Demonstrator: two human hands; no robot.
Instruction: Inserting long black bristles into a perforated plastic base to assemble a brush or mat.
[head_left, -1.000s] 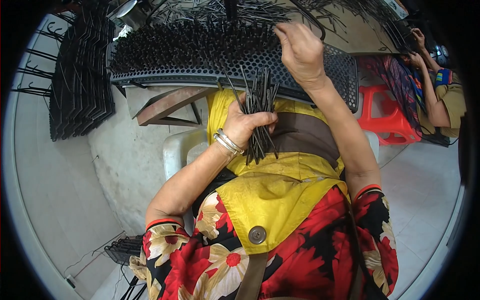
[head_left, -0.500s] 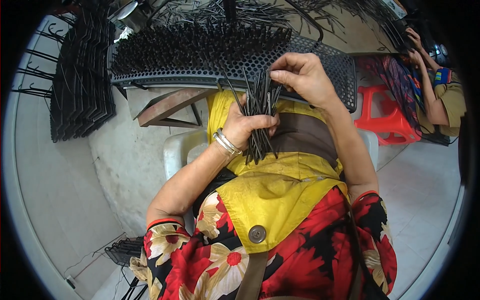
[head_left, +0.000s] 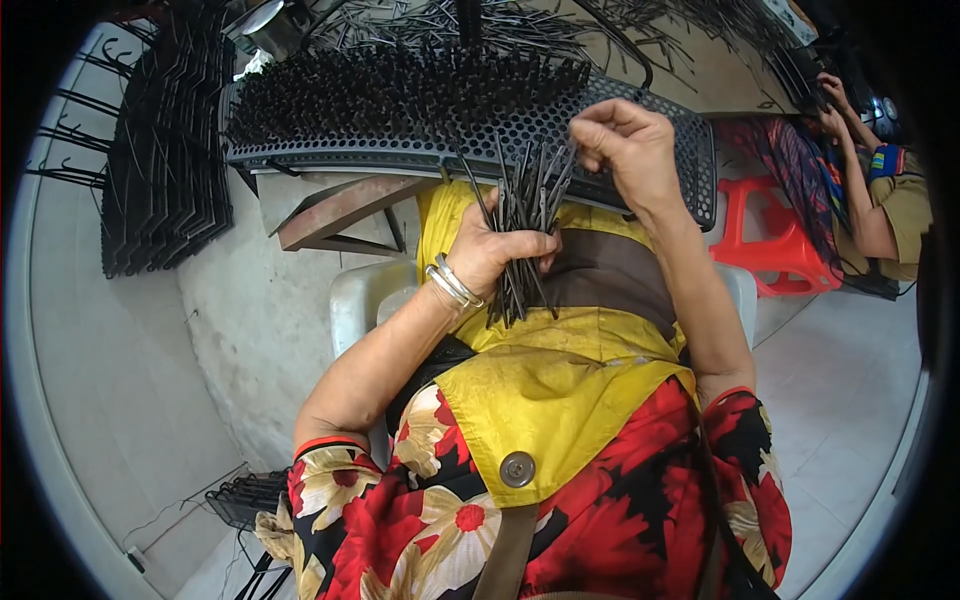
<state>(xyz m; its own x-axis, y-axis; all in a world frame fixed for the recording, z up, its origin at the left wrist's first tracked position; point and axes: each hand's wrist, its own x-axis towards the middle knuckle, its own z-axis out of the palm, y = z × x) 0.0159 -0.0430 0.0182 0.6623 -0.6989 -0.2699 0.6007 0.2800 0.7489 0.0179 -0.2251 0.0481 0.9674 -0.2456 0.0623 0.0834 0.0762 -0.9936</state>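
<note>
A loose bundle of thin dark rods [head_left: 520, 200] stands upright over my lap, its tips fanned out at the top. My left hand [head_left: 482, 250] wraps round its middle, thumb across the front. Up and right of the rod tips, my right hand [head_left: 640, 150] is closed in a pinch; whether a rod sits between its fingertips is hidden. Behind both hands lies a black perforated tray [head_left: 685, 165], its holes bare toward the right end. Many short dark rods [head_left: 390, 95] stand packed in its left and middle part.
A brown metal frame [head_left: 340, 212] is under the tray. Loose rods [head_left: 440, 25] lie scattered beyond it. Stacked black racks [head_left: 165, 170] hang at the left. A red stool [head_left: 765, 235] stands at the right, near another person's arm [head_left: 868, 215].
My right hand has moved right and slightly up, away from the rod tips. My left hand keeps its hold on the bundle.
</note>
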